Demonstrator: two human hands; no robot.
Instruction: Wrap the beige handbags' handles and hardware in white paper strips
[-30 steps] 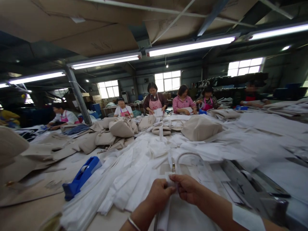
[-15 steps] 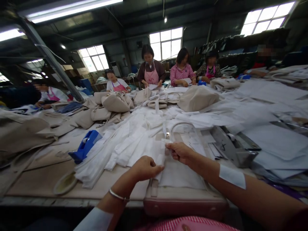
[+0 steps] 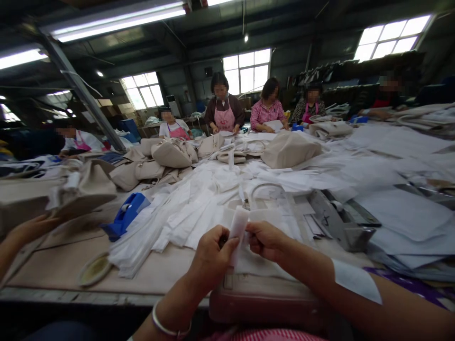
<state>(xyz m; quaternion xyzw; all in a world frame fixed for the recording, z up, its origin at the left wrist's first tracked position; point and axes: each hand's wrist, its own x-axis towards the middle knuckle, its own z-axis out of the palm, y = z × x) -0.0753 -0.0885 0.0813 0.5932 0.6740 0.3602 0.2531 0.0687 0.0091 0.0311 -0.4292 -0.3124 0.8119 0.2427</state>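
No legible text or labels.

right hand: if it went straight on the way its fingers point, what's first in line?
The right hand points left, so first comes the white strip it already pinches, then probably the left hand just behind. Depth between the fingertips is unclear.

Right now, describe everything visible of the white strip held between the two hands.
The white strip is a narrow, thin piece, paper or fabric by its look, plain and unmarked, standing nearly upright. The left hand pinches its lower part and the right hand touches its right edge. It is held above a pinkish bag.
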